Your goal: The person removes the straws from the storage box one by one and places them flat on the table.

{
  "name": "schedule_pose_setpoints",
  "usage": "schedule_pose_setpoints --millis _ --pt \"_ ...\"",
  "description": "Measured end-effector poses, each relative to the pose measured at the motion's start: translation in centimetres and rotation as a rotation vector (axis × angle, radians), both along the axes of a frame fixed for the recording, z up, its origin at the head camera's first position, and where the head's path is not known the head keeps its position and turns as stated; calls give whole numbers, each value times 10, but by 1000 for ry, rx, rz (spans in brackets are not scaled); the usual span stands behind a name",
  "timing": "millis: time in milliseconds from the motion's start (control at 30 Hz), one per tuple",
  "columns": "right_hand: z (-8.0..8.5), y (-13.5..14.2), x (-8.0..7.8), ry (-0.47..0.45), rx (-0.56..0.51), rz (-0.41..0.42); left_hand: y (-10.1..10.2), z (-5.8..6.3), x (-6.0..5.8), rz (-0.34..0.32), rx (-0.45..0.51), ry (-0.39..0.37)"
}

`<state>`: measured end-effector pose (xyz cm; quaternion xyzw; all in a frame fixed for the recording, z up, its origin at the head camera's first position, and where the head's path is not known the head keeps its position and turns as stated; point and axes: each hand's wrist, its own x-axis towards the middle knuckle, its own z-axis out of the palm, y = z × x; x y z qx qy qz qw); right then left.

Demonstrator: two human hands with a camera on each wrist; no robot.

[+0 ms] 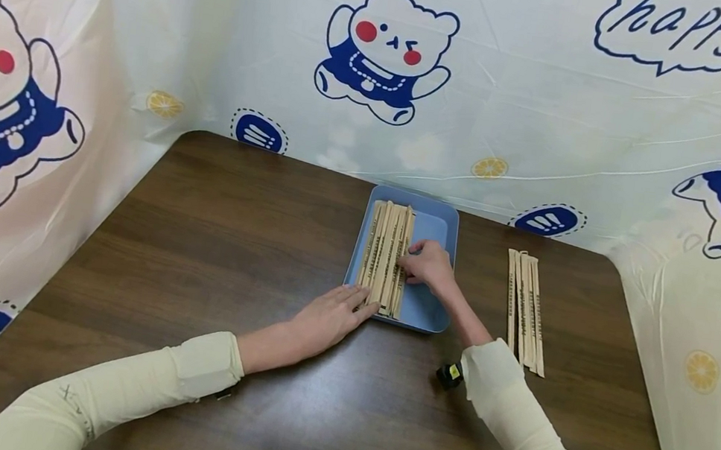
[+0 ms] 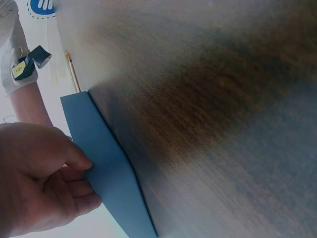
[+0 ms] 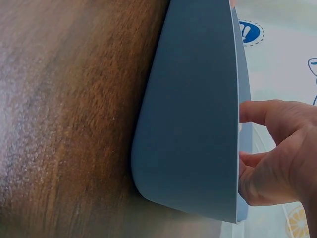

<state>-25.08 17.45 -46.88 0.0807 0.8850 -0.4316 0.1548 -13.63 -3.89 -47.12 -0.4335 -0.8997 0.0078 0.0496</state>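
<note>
A blue tray [image 1: 436,228] stands toward the back of the brown table. Along its left side lie several paper-wrapped chopsticks [image 1: 386,251], side by side, with printing on the wrappers. My left hand [image 1: 332,315] rests at the tray's near left corner, its extended fingers over the near rim and touching the chopsticks' near ends. Reaching into the tray from the right, my right hand [image 1: 430,265] has its fingertips at the right edge of the chopsticks. In the right wrist view, the tray wall [image 3: 193,119] hides the fingertips of that hand, whose thumb and fingers stand apart.
Several more wrapped chopsticks [image 1: 527,309] lie on the table [image 1: 253,219] to the right of the tray, close to my right sleeve. A small black device with a yellow label [image 1: 449,375] sits at my right cuff. A patterned curtain [image 1: 516,109] hangs behind the table.
</note>
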Motion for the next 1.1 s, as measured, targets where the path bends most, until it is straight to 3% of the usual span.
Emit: schedule_pose_setpoints --millis 300,800,1100 --pt "0 -1 -4 -14 34 -8 0 1 -1 7 -26 -13" --pt "-5 2 -2 -20 -44 -38 1 0 -1 2 -8 -31" --pt "-4 7 0 -8 -113 -4 1 2 0 9 -14 -33"
